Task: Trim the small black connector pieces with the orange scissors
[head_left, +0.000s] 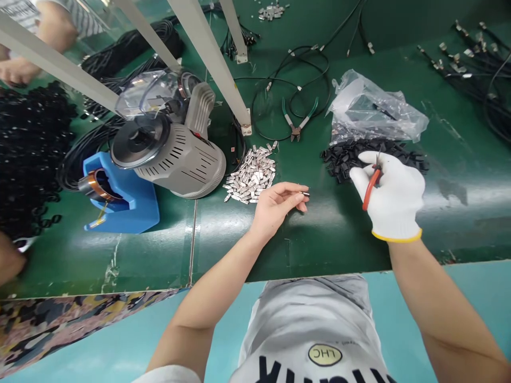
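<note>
My bare left hand point(275, 207) is closed in a pinch on a small black-and-silver piece point(305, 193), just above the green bench. Beside that hand lies a heap of small silver metal connector shells point(255, 173). My right hand point(399, 194), in a white glove with a yellow cuff, is closed around small red-handled pliers point(371, 187), whose dark jaws point away from me. It hovers over the near side of a pile of small black plastic parts point(341, 159), hiding some of them. What the gloved fingertips touch besides the pliers cannot be made out.
Behind the black pile is a clear plastic bag point(375, 109). Green-handled cutters point(296, 130) and looped black cables point(293, 58) lie farther back. To the left are a grey machine point(179, 154), a blue tape dispenser point(143, 207), white posts point(215, 58) and another person's hand point(18, 72).
</note>
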`<action>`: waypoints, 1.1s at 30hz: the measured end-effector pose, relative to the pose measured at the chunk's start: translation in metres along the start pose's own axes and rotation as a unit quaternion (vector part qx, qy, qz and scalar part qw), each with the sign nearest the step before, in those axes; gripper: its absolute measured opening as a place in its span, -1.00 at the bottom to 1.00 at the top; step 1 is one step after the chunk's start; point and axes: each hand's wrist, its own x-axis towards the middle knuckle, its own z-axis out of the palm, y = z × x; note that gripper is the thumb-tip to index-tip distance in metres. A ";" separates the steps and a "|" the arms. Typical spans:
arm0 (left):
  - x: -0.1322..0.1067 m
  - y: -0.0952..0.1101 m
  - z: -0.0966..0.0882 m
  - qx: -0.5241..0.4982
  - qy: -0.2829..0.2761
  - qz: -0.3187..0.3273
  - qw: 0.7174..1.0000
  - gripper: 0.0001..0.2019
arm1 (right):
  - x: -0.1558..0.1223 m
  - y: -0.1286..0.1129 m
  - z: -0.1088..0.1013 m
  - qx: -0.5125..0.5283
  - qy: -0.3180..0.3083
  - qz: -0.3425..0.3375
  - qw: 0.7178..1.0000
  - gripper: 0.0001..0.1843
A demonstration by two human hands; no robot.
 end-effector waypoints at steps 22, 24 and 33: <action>-0.004 0.008 0.001 0.004 -0.180 0.119 0.976 -0.85 | -0.013 -0.034 -0.004 0.184 -0.348 -0.106 0.913 -0.16; -0.003 0.009 -0.001 0.004 -0.166 0.122 0.978 -0.85 | -0.013 -0.031 -0.009 0.189 -0.369 -0.085 0.906 -0.08; -0.002 0.012 -0.005 0.004 -0.163 0.144 0.976 -0.86 | -0.016 -0.031 0.003 0.182 -0.317 -0.126 0.922 -0.07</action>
